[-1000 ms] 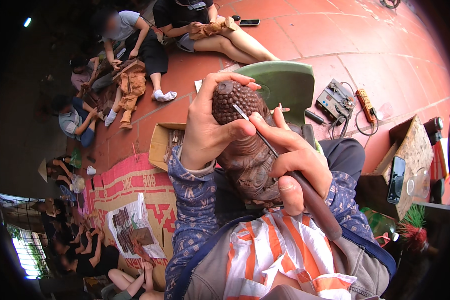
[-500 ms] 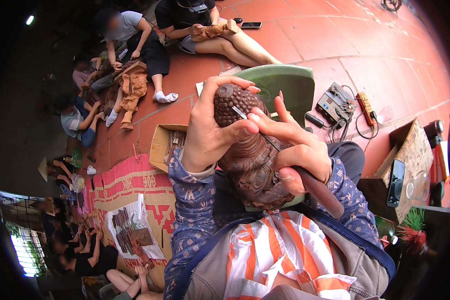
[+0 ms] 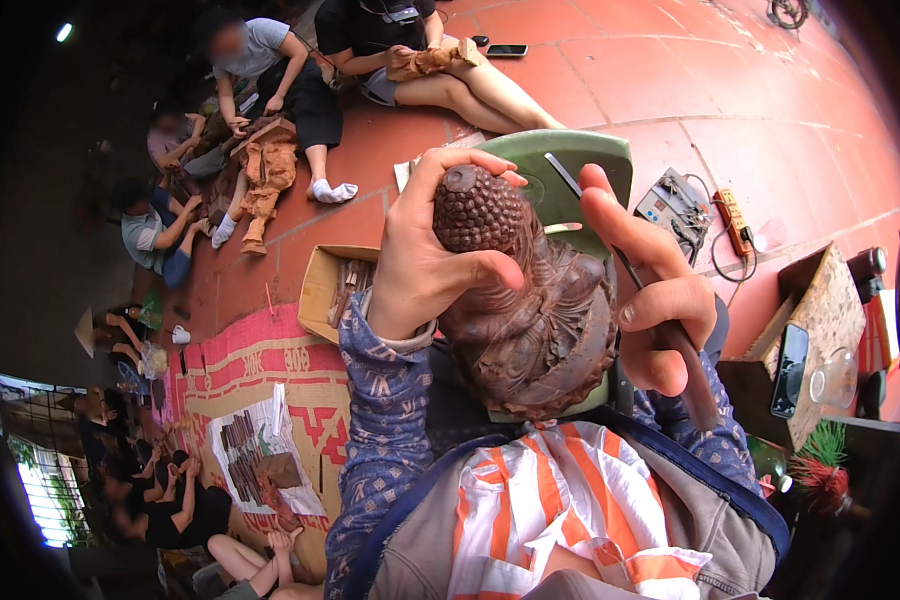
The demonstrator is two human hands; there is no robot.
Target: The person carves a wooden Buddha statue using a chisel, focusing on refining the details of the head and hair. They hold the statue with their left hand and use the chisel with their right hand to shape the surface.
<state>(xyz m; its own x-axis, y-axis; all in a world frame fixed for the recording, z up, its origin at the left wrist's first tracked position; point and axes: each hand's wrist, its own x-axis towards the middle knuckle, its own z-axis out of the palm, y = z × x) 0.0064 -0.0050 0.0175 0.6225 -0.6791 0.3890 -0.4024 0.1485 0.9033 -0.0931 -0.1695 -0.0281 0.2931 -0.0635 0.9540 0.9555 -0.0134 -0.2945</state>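
Two hands work over the lap: the left hand clasps the head of a dark carved statue, which leans there in front of a green plastic chair; the right hand grips a chisel, its blade apart from the carving. The left thumb and palm cover part of the statue's head, and the right fingers hide some of the chisel shaft. Just left sits an open cardboard box; beyond lies a patterned mat. Rightward are a grey electrical device, an orange power strip and a phone beside a clear cup.
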